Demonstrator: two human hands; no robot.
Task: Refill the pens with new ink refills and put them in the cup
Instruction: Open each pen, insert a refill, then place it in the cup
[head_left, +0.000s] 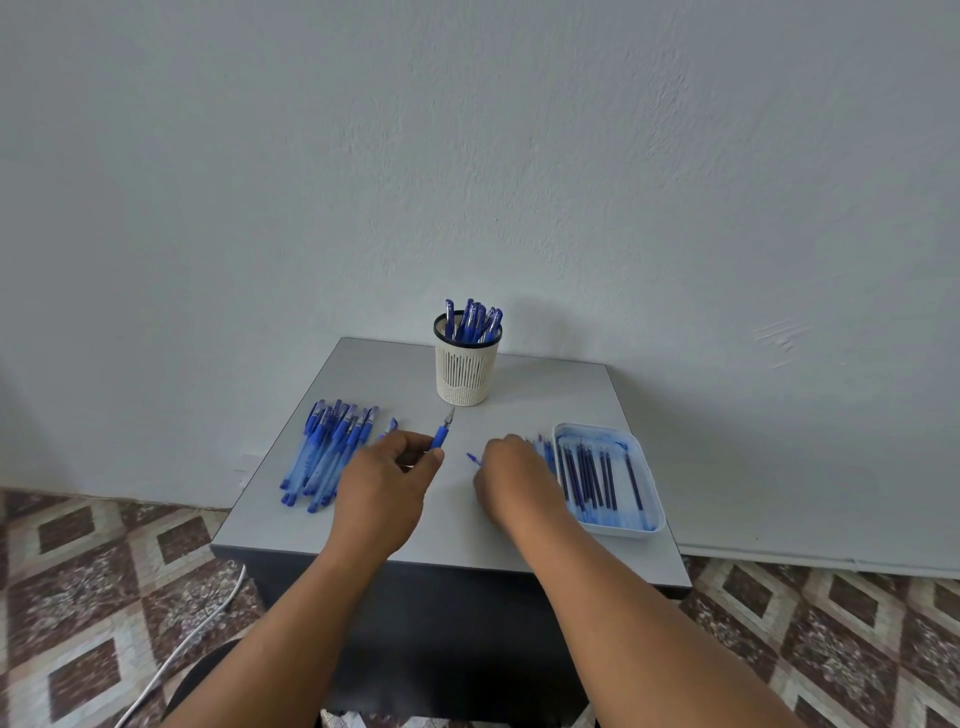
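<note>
Table (519, 405): small grey top against a pale wall (467, 156), standing on a patterned tile floor (78, 571).
Cup (466, 371): white, slotted, with a dark rim; upright near the far edge of the table, about midway along it. A bunch of blue pens (475, 319) stands in it, caps up.
Pen pile (327, 452): many blue capped pens lying side by side near the left edge, running roughly front to back.
Tray (652, 483): shallow, white, ink-stained, near the right edge. It holds a row of dark refills (589, 475) lying lengthwise.
Loose refills (543, 447): a few lie on the table just left of the tray, partly hidden by the right hand.
Left hand (387, 483): over the middle of the table, just right of the pile, fingers curled round a pen (442, 431). The blue grip and metal tip stick out past the fingers and point toward the cup; the rest of the pen is hidden in the hand.
Right hand (511, 478): just left of the tray, knuckles up, fingers curled down at the loose refills. A small blue piece (474, 458) shows at its fingertips; I cannot tell whether the fingers pinch it.
Cable (192, 639): white, lying on the floor left of the table.
</note>
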